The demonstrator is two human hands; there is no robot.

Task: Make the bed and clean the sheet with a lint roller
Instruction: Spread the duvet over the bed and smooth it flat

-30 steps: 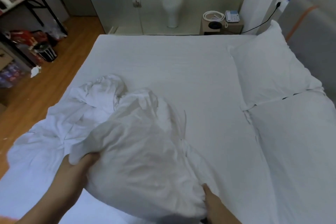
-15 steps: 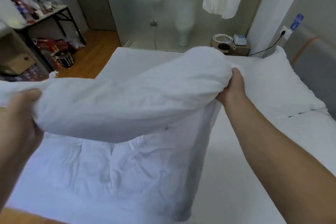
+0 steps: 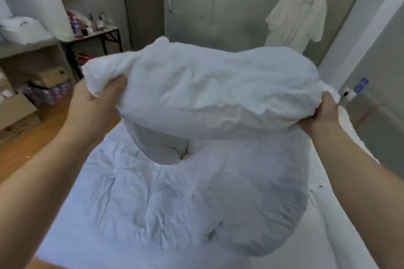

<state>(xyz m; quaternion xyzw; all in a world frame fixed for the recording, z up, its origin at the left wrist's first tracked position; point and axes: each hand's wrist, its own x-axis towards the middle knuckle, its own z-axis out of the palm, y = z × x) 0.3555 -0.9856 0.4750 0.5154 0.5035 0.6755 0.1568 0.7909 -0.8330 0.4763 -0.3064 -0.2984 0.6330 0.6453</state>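
Observation:
A bulky white duvet (image 3: pixel 218 94) is lifted in the air in front of me, above the bed. My left hand (image 3: pixel 96 105) grips its upper left corner and my right hand (image 3: pixel 323 113) grips its upper right corner. The rest of the duvet hangs down in a rounded bag shape and rests crumpled on the white bed sheet (image 3: pixel 91 214). The raised duvet hides the far part of the bed and the pillows. No lint roller is in view.
A wooden floor (image 3: pixel 26 144) runs along the bed's left side, with cardboard boxes (image 3: pixel 15 109) and a black-framed table (image 3: pixel 98 37) with clutter. A white shirt (image 3: pixel 297 22) hangs on the frosted glass wall behind. A grey wall stands at right.
The duvet went from lying bunched on the bed to being lifted high with both hands. My hands have come closer together and higher, and my view has tilted up.

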